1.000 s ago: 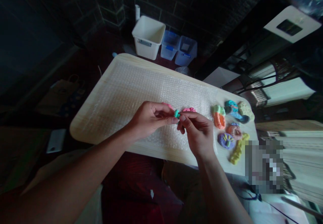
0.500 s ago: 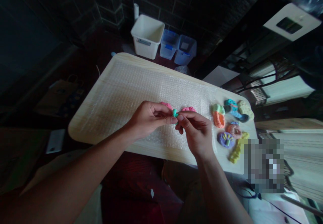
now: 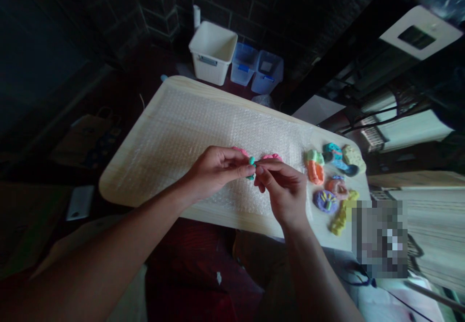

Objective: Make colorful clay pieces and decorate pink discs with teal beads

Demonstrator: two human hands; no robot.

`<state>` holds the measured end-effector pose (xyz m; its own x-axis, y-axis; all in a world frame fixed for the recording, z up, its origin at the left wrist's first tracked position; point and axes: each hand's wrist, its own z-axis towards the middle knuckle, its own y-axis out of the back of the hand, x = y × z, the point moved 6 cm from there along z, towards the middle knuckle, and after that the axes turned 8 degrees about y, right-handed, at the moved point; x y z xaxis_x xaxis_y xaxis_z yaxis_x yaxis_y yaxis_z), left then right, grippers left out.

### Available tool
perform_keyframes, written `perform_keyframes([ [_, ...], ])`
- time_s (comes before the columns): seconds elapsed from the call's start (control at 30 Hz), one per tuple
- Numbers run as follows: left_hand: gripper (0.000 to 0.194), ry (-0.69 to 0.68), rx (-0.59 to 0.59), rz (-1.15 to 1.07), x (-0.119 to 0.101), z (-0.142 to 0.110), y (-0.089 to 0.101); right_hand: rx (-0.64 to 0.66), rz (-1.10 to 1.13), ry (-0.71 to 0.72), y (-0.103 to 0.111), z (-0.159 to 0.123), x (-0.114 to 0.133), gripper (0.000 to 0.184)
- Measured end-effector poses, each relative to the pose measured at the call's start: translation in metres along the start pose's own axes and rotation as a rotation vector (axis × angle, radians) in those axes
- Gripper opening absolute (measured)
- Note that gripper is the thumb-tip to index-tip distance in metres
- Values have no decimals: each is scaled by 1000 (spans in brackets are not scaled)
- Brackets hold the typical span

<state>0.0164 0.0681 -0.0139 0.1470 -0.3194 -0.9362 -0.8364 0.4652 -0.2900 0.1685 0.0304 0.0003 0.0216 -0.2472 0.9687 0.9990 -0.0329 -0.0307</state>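
Between the fingertips of both hands is a small piece of green modelling clay [image 3: 252, 160], partly hidden by the fingers. My left hand [image 3: 218, 169] pinches it from the left with thumb and forefinger. From the right, my right hand [image 3: 281, 186] closes thumb and fingers on its other side. Behind the hands lie two pink clay pieces: one [image 3: 240, 150] is mostly covered by my left fingers, the other [image 3: 272, 157] shows just above my right fingers. Both rest on a sheet of bubble wrap [image 3: 189, 123].
Shaped clay pieces sit at the table's right end: an orange and green one [image 3: 315, 171], a purple disc [image 3: 325, 201], a yellow strip [image 3: 339, 220] and a blue one [image 3: 345, 168]. Beyond the wooden table [image 3: 119, 176] stand a white bin [image 3: 212, 58] and two clear boxes [image 3: 242, 65].
The green clay has been turned slightly between the fingertips, and a bit of it now shows below my left thumb. Both hands stay in nearly the same place.
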Motion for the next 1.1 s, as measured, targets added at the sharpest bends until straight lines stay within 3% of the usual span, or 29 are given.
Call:
perform_keyframes([
  [0.23,18,68,27,6,1,-1,-1,62,-63,71,-2,-1,9,12],
  [0.67,18,118,28,45,9,-2,6,81,-52,82,-4,-1,9,8],
  [0.87,17,142,59,149,7,-3,0,57,172,-37,-3,1,1,16],
  [0.97,18,170,88,202,9,-5,-3,120,194,-80,-5,1,-1,21],
  [1.1,20,182,101,200,12,-5,-2,179,183,-112,-8,-1,-4,13],
])
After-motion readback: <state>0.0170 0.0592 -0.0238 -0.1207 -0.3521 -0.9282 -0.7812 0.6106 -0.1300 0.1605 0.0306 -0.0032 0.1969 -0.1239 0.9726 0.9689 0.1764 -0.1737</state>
